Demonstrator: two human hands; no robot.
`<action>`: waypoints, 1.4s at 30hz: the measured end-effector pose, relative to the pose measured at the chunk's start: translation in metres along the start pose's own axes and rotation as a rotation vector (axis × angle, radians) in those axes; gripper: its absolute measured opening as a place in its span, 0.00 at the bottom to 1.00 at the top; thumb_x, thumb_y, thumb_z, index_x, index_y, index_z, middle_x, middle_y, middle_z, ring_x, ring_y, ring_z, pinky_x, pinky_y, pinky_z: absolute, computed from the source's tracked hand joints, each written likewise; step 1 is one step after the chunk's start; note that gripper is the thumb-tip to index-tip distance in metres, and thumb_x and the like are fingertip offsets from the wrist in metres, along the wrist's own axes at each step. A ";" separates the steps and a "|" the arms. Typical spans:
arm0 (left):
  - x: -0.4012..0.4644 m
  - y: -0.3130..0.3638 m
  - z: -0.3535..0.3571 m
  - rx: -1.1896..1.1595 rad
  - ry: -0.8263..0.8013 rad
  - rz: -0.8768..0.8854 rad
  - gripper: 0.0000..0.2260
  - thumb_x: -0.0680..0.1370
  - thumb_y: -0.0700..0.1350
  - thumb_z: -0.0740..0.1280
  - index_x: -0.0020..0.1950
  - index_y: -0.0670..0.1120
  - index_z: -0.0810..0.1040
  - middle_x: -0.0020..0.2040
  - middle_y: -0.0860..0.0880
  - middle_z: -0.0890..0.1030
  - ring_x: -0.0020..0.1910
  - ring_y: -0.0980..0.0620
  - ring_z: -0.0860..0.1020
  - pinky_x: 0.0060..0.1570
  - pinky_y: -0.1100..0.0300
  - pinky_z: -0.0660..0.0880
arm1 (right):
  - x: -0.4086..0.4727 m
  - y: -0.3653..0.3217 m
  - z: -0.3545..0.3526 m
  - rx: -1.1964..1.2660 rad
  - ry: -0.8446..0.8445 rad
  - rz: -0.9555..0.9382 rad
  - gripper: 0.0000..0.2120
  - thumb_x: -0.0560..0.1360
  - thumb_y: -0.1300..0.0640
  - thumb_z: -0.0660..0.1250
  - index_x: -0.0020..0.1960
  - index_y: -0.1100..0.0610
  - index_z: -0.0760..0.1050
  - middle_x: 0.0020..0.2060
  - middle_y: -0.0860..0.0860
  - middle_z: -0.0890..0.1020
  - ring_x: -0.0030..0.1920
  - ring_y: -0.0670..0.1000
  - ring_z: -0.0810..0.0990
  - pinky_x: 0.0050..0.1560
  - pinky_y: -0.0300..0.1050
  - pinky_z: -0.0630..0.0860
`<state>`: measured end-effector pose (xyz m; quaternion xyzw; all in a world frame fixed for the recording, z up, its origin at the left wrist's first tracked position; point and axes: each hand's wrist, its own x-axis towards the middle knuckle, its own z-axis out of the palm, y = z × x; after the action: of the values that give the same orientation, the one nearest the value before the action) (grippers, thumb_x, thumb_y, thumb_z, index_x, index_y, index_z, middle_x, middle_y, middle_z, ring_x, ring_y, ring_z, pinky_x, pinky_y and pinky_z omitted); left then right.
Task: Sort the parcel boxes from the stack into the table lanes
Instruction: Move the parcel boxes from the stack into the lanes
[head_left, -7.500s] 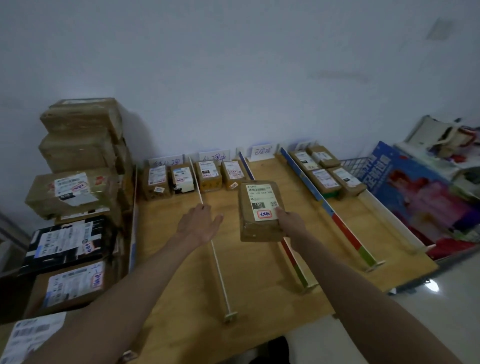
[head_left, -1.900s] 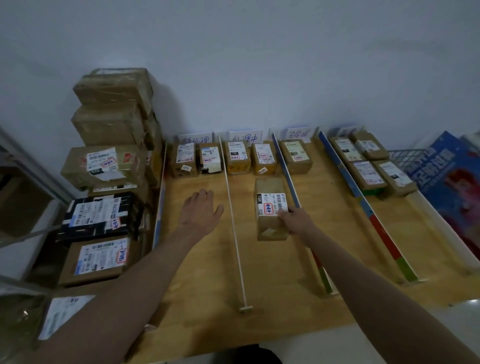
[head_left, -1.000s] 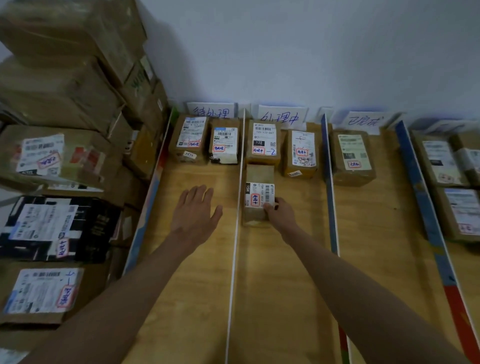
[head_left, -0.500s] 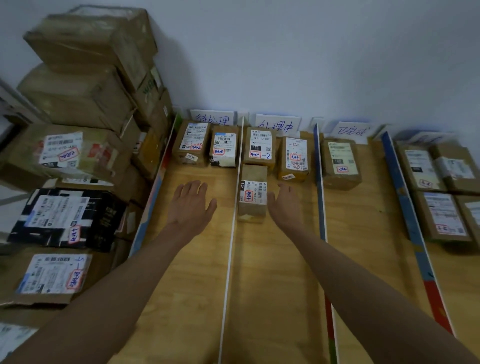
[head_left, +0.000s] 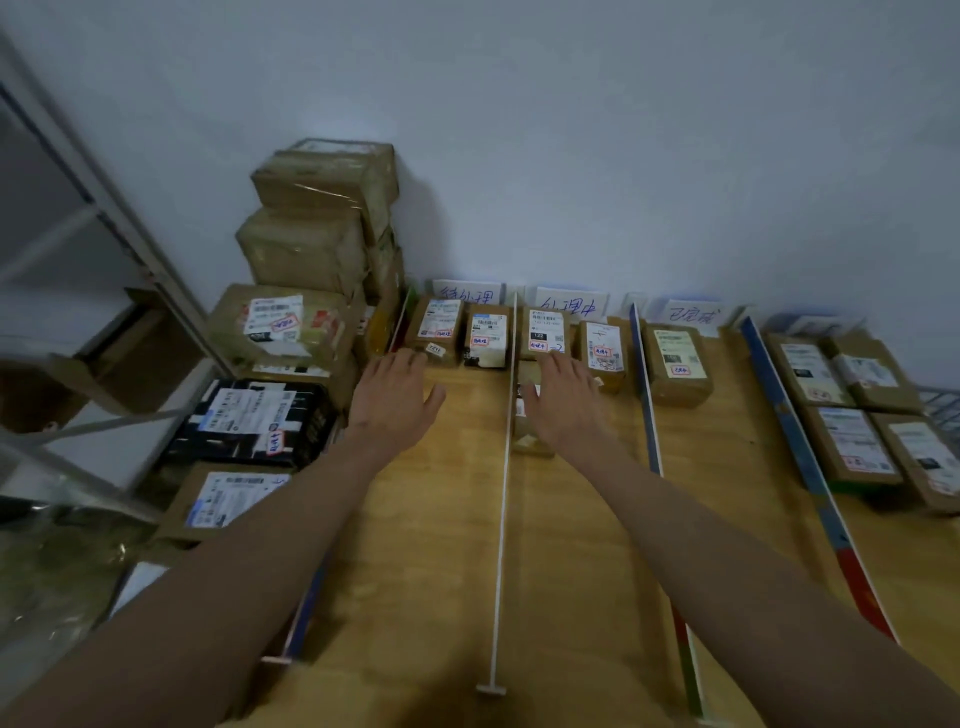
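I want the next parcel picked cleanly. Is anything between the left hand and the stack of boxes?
Nothing visible. The left hand hangs open over bare table; the stack sits just beyond the table's left edge, with only a low divider strip between.

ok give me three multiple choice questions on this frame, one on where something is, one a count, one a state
1. Where is the stack of parcels?
A. left of the table
B. right of the table
C. on the floor in front

2. How many boxes stand at the far end of the first lane?
A. none
B. two
C. five

3. The left hand is:
A. gripping a box
B. open, holding nothing
C. out of view

Answers: 1 A, the stack rises beside the table's left edge. 2 B, two labelled boxes stand side by side there. 3 B, its fingers are spread above the wood.
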<state>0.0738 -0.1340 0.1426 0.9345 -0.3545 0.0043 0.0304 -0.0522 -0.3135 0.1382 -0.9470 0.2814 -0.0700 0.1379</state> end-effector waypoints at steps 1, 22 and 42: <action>-0.005 -0.008 -0.006 0.003 0.013 0.002 0.25 0.82 0.57 0.55 0.73 0.44 0.67 0.71 0.45 0.70 0.69 0.44 0.69 0.70 0.50 0.62 | -0.003 -0.010 -0.003 -0.009 0.004 -0.006 0.22 0.83 0.49 0.55 0.74 0.57 0.64 0.72 0.54 0.68 0.74 0.55 0.63 0.76 0.54 0.60; -0.004 -0.270 -0.065 -0.004 0.091 -0.063 0.24 0.83 0.57 0.51 0.71 0.43 0.69 0.66 0.41 0.74 0.64 0.42 0.73 0.66 0.46 0.67 | 0.024 -0.241 0.018 0.151 0.024 0.094 0.21 0.83 0.49 0.54 0.71 0.60 0.67 0.67 0.58 0.73 0.67 0.59 0.71 0.65 0.57 0.69; 0.162 -0.280 -0.071 -0.544 -0.023 -0.148 0.27 0.82 0.62 0.53 0.72 0.44 0.66 0.68 0.42 0.72 0.64 0.41 0.72 0.61 0.47 0.69 | 0.192 -0.293 0.028 0.581 -0.081 0.282 0.20 0.85 0.51 0.52 0.68 0.64 0.69 0.61 0.61 0.78 0.60 0.59 0.76 0.50 0.45 0.68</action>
<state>0.3813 -0.0277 0.2034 0.9154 -0.2737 -0.1040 0.2764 0.2646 -0.1777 0.2102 -0.8216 0.3725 -0.0901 0.4220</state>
